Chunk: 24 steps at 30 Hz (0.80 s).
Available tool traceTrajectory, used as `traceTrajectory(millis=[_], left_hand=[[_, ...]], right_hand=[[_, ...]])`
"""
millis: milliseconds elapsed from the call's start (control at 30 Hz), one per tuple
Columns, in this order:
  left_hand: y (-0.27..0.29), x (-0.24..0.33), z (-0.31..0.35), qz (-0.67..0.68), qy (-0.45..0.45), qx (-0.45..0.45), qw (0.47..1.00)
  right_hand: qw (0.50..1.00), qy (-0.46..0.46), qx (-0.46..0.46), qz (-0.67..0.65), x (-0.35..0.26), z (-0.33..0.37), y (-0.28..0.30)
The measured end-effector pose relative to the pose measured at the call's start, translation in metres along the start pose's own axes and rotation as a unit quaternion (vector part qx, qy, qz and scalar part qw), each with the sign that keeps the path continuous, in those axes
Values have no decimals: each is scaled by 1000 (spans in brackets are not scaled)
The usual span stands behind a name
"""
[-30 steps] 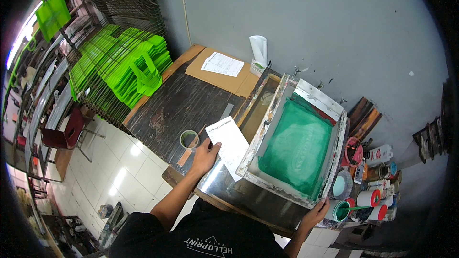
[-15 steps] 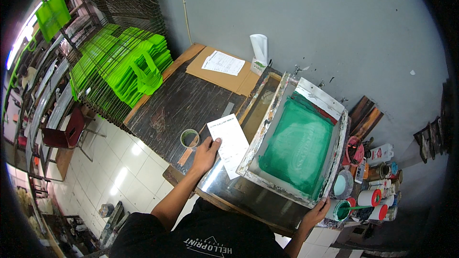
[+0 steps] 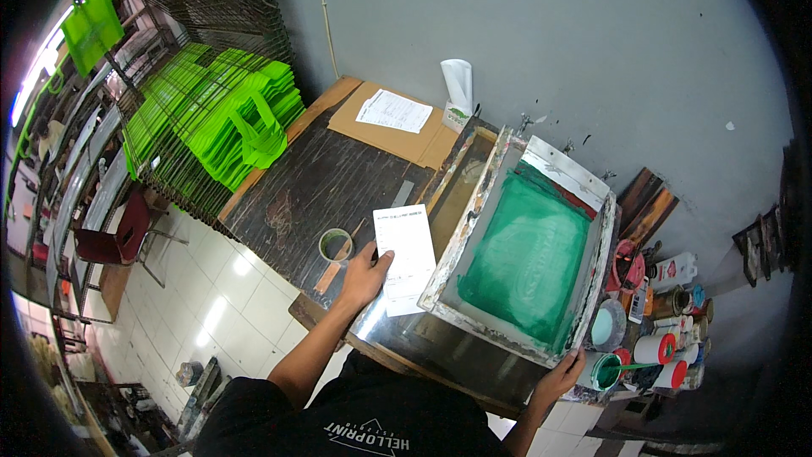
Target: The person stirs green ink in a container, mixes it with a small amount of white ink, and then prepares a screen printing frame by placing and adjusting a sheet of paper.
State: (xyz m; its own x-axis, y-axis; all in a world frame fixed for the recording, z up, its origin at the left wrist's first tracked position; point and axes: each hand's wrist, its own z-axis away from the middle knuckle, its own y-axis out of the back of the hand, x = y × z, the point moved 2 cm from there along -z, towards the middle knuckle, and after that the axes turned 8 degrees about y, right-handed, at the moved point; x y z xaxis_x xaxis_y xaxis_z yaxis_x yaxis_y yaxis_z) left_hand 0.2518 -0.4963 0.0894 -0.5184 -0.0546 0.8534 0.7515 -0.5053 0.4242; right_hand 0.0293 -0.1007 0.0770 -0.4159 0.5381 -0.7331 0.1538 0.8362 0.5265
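Note:
In my left hand (image 3: 364, 278) is a white printed paper sheet (image 3: 410, 262), pinched at its left edge with the thumb on top. The sheet is over the dark bench, just left of a screen-printing frame (image 3: 488, 335). Green ink covers much of the mesh (image 3: 529, 271), and a pale squeegee (image 3: 565, 171) lies across the frame's far end. My right hand (image 3: 558, 379) is at the frame's near right corner, its fingers curled around the edge; some fingers are hidden. Beside that hand stands an open tub of green ink (image 3: 603, 372).
A small cup (image 3: 336, 245) and a wooden stick (image 3: 326, 278) are on the bench (image 3: 313, 178). Cardboard (image 3: 372, 129) with another paper lies farther back. Bright green bags (image 3: 228, 110) fill a wire rack at left. Several ink containers (image 3: 672, 322) crowd the right side.
The paper sheet has turned clockwise and now stands straighter in view, and my left hand has shifted slightly right with it. My right hand stays at the frame's corner.

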Motion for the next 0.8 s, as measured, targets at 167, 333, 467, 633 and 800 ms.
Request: traceTrajectory(millis=[167,333,467,633,800], left_hand=[[1,5,3,-5,18,29,999],[-2,-6,-3,32,18,-9,999],[-2,-8,-4,15,-7,-6,1000],[-1,-10,-6,8,5,11,1000],[0,-4,-2,25,8,-7,1000]], right_hand=[[1000,-5,3,-11,0,0,0],[1000,4,2,-1,5,0,-1],[1000,4,4,4,2,-1,-1],[1000,-2,0,-9,-1,-2,0],[1000,-19,-4,-7,-7,-1,1]])
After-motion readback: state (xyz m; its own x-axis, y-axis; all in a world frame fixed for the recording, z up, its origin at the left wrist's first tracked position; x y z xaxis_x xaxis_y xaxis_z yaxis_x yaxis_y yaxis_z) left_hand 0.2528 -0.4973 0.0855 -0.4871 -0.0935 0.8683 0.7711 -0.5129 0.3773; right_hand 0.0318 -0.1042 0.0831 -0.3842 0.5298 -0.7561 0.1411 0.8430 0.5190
